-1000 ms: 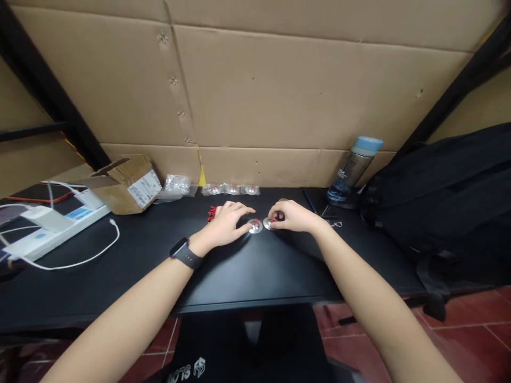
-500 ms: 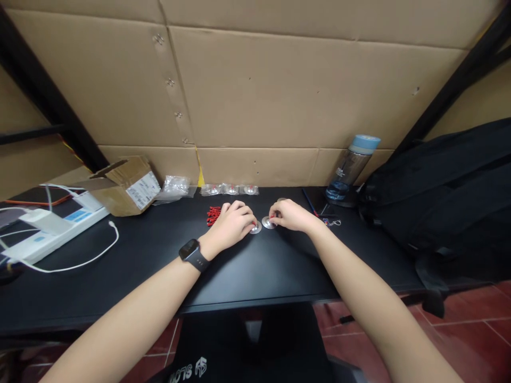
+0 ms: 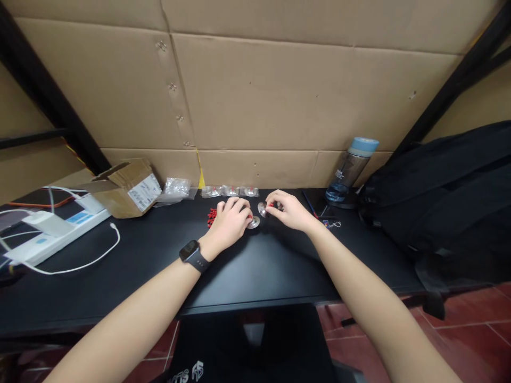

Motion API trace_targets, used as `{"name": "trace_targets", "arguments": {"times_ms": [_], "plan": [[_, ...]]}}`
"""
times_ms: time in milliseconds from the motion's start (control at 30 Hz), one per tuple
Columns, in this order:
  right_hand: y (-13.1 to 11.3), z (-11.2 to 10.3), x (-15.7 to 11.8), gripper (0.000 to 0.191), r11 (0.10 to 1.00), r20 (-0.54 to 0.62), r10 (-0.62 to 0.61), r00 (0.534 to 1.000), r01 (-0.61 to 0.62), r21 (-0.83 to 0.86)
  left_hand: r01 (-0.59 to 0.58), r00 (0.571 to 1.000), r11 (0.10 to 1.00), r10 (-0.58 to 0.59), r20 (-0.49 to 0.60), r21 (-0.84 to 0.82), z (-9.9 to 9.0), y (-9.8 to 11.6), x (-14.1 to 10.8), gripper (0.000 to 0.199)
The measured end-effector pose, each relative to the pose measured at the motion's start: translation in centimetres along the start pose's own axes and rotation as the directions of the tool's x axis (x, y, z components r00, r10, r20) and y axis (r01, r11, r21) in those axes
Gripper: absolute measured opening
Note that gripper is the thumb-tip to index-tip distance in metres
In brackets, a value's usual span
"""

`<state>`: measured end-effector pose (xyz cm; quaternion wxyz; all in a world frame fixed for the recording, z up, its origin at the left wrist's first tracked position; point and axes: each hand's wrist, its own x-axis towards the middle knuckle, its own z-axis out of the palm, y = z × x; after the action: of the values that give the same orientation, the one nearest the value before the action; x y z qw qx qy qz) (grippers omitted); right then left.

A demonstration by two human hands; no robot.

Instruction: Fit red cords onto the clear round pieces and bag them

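Note:
My right hand (image 3: 288, 210) pinches the red middle of a small silver cymbal (image 3: 261, 209), which is tilted and seems raised off the black tabletop. To its left, another small cymbal (image 3: 254, 222) is gripped at its red middle by the fingertips of my left hand (image 3: 231, 221). This one stays low, at or just above the table. Partly hidden behind my left hand is a pile of red cords (image 3: 211, 215). On my left wrist sits a black watch (image 3: 189, 250).
Several bagged cymbals (image 3: 232, 191) lie by the cardboard wall, beside clear plastic bags (image 3: 176, 187) and an open carton (image 3: 123, 191). A power strip (image 3: 51, 234) with white cables is at left. A water bottle (image 3: 349, 173), keyring (image 3: 333, 224) and black backpack (image 3: 447, 213) occupy the right.
My right hand has lifted its cymbal up and slightly left, tilting it. My left hand has shifted slightly left with its cymbal. The view has tipped slightly.

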<state>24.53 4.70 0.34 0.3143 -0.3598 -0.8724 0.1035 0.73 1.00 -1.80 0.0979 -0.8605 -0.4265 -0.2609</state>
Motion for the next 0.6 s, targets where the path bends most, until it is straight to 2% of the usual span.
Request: {"name": "trace_targets", "arguments": {"times_ms": [100, 200, 333, 433, 500, 600], "plan": [[0.4, 0.2, -0.2, 0.006, 0.996, 0.054, 0.040, 0.998, -0.035, -0.077, 0.067, 0.995, 0.997, -0.070, -0.078, -0.041, -0.5, -0.1, 0.2, 0.016], [1.0, 0.4, -0.3, 0.004, 0.985, 0.068, 0.096, 0.993, -0.085, -0.148, 0.187, 0.963, 0.975, -0.205, -0.173, -0.116, -0.9, -0.4, 0.3, 0.015], [0.7, 0.3, -0.1, 0.007, 0.997, -0.003, 0.052, 0.999, -0.052, -0.064, 0.301, 0.909, 0.928, -0.349, -0.226, -0.222, -1.1, -0.9, 0.3, 0.017], [-0.3, 0.3, 0.1, 0.007, 1.000, -0.107, 0.002, 0.994, -0.001, 0.013, 0.347, 0.886, 0.887, -0.417, -0.205, -0.306, -0.7, -1.3, 0.3, 0.018], [-1.0, 0.5, 0.2, 0.006, 0.998, -0.169, -0.018, 0.985, 0.029, 0.062, 0.367, 0.871, 0.830, -0.465, -0.159, -0.420, -0.1, -1.7, 0.4, 0.019], [-1.9, 1.0, 0.2, 0.008, 0.990, -0.244, 0.000, 0.970, 0.035, 0.139, 0.356, 0.858, 0.658, -0.511, -0.046, -0.663, 1.1, -2.0, 0.5, 0.024]]}}
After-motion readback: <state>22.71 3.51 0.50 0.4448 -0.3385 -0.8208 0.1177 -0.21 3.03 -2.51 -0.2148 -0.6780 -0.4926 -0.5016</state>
